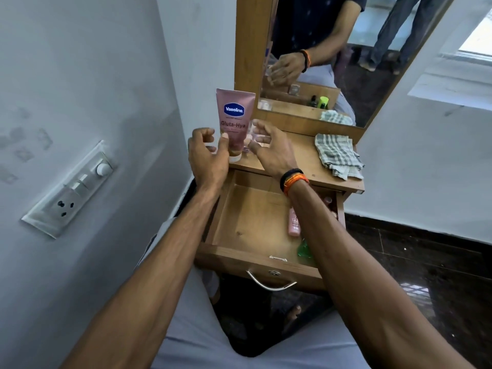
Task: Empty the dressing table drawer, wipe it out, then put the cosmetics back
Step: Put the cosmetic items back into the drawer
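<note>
Drawer (250, 222) of the dressing table stands pulled out below the worktop (306, 155), its wooden floor mostly bare; at its right side lie a small pink bottle (293, 222) and, nearer the front, a green item (303, 250), both partly hidden by the right forearm. A metal handle (270, 282) hangs on the drawer front. On the worktop's left end a pink Vaseline tube (235, 121) stands upright on its white cap. The left hand (207, 155) is just beside the tube with its fingers (206, 133) loosely curled; the thumb tip seems to touch the tube's lower part, though a firm grip cannot be told. The right hand (269, 149), with dark and orange bands at the wrist, hovers to the tube's right with fingers spread and bent around something clear and blurred that I cannot identify. A checked cloth (338, 155) lies crumpled on the worktop's right end, under the mirror (346, 62).
</note>
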Action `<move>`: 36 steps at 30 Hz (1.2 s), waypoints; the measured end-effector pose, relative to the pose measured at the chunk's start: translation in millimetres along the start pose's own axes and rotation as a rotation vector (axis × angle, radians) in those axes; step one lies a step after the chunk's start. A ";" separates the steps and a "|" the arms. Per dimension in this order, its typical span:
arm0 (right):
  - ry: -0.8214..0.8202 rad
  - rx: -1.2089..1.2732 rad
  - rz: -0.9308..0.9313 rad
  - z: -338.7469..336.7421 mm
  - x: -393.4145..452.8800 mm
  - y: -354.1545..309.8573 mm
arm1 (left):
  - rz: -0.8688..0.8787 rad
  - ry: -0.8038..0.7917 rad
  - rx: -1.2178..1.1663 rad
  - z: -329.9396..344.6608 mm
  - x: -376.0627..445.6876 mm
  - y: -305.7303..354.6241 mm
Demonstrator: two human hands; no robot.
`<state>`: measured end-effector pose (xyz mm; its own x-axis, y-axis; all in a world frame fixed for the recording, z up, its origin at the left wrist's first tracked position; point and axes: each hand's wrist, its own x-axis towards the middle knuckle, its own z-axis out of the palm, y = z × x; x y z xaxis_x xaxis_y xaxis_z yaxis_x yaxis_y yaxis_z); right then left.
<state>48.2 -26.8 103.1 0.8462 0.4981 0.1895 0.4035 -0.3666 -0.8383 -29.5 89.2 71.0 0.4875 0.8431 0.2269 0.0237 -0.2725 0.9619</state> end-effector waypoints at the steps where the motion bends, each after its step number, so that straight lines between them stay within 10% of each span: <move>1: -0.008 -0.001 -0.005 3.4 4.2 -0.6 | 0.002 -0.047 0.000 -0.1 5.4 1.0; 14: 0.000 0.032 -0.026 -3.2 6.5 0.3 | 0.048 -0.329 -0.001 -7.4 16.8 9.2; 26: -0.377 0.157 0.088 -44.5 -38.4 48.9 | -0.162 -0.535 -0.249 -21.1 -30.9 4.4; 36: -0.711 -0.126 0.127 -30.2 -56.0 81.7 | -0.024 -0.531 0.219 -33.6 -44.1 -27.8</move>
<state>44.3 -108.3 39.5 0.4758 0.8199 -0.3184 0.3908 -0.5213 -0.7586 -80.9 75.2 39.4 0.8546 0.5174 0.0434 0.1926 -0.3934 0.8990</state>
